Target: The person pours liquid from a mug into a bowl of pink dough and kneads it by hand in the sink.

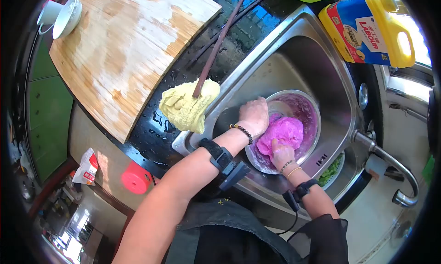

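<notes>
A metal bowl [313,140] smeared with pink stands in the sink, and a lump of bright pink dough [287,131] lies inside it. My left hand [254,115] is closed at the bowl's left rim, its fingertips partly hidden. Pressed into the near side of the dough is my right hand [281,154], with fingers sunk in and pink on them. A mass of pale yellow dough [183,108] rests at the counter's edge by the sink, with one end of a long brown stick [216,48] on it.
Around the bowl is the steel sink [285,64], with a curved tap [390,158] at right. A basin of greens [331,174] sits in the second sink. A large wooden board [124,48], a white bowl [69,18] and a yellow jug [367,32] stand on the counter.
</notes>
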Demonstrator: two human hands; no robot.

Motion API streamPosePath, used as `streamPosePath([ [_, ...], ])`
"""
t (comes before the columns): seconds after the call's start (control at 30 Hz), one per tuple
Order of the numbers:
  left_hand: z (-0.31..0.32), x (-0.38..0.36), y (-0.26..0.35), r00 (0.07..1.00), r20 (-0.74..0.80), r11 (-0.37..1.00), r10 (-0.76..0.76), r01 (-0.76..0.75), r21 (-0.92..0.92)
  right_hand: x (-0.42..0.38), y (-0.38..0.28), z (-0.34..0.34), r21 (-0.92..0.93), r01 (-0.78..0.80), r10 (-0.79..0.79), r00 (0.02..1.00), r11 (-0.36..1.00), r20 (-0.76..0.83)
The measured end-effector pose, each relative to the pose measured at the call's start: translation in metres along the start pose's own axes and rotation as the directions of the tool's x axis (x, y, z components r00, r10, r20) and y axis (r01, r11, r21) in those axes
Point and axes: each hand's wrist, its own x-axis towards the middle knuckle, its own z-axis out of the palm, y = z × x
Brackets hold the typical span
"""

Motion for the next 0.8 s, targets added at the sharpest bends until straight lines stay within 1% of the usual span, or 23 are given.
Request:
streamPosePath([
  [0.03,0.0,0.001,0.0,1.0,0.005,1.0,-0.002,0.002,0.0,0.007,-0.003,0.005,-0.011,-0.007,0.008,0.999,1.0,0.038],
  [0.17,-0.002,0.0,0.003,0.999,0.017,0.999,-0.029,0.028,0.042,0.031,-0.015,0.019,0.004,-0.037,0.036,0.996,0.999,0.084],
  [0.23,-0.004,-0.001,0.004,0.999,0.011,0.999,-0.034,0.033,0.021,0.043,-0.014,0.026,-0.02,-0.024,0.027,0.985,1.0,0.169],
  [0.27,-0.001,-0.001,0.002,0.999,0.016,0.999,-0.037,0.037,0.021,0.051,-0.015,0.025,-0.056,-0.049,0.062,0.964,0.997,0.257],
  [0.3,0.002,0.0,0.001,1.0,-0.012,1.0,-0.028,0.028,-0.014,0.058,-0.017,0.022,-0.058,-0.048,0.062,0.964,0.997,0.257],
  [0.37,0.003,0.001,0.001,0.998,-0.064,0.998,-0.014,0.011,-0.058,0.069,-0.021,0.008,-0.049,-0.085,0.097,0.931,0.995,0.352],
  [0.43,0.003,-0.001,0.0,0.998,-0.061,0.998,-0.007,0.003,-0.067,0.071,-0.025,0.003,-0.056,-0.087,0.101,0.93,0.995,0.353],
  [0.47,0.001,-0.001,0.001,0.996,-0.088,0.997,-0.002,-0.005,-0.075,0.072,-0.025,-0.002,-0.049,-0.093,0.105,0.927,0.994,0.36],
  [0.5,-0.001,-0.001,0.002,0.997,-0.073,0.998,-0.013,0.008,-0.061,0.069,-0.023,-0.008,-0.066,-0.085,0.103,0.935,0.994,0.34],
  [0.53,-0.001,-0.002,0.001,0.998,-0.048,0.998,-0.03,0.028,-0.049,0.059,-0.022,-0.009,0.014,-0.115,0.104,0.941,0.993,0.322],
  [0.57,-0.001,-0.002,0.0,0.998,-0.055,0.998,-0.034,0.03,-0.058,0.049,-0.021,-0.009,0.097,-0.144,0.107,0.944,0.985,0.313],
  [0.6,0.0,-0.002,0.0,0.998,-0.063,0.998,-0.022,0.018,-0.058,0.04,-0.009,-0.012,0.27,-0.086,-0.002,0.951,0.959,0.31],
  [0.63,0.002,-0.003,-0.001,0.998,-0.066,0.998,-0.007,0.003,-0.056,0.026,0.0,-0.018,0.267,-0.093,0.003,0.948,0.959,0.318],
  [0.67,0.004,-0.001,-0.002,0.998,-0.06,0.999,0.004,-0.007,-0.049,0.011,0.007,-0.033,0.391,-0.028,-0.037,0.987,0.92,0.158],
  [0.7,0.004,-0.003,-0.001,0.998,-0.059,0.998,0.008,-0.012,-0.054,0.001,0.016,-0.045,0.494,0.057,-0.058,0.998,0.867,-0.012],
  [0.73,0.002,-0.003,-0.001,0.999,-0.051,0.998,0.009,-0.012,-0.064,-0.003,0.026,-0.052,0.414,0.014,0.047,0.989,0.91,-0.137],
  [0.77,0.001,-0.002,0.0,0.999,-0.046,0.997,0.006,-0.009,-0.072,-0.005,0.038,-0.057,0.337,-0.037,0.134,0.954,0.941,-0.269],
  [0.8,0.0,-0.002,0.0,1.0,-0.031,0.999,0.003,-0.004,-0.051,-0.002,0.06,-0.039,0.468,-0.073,0.24,0.921,0.881,-0.308],
])
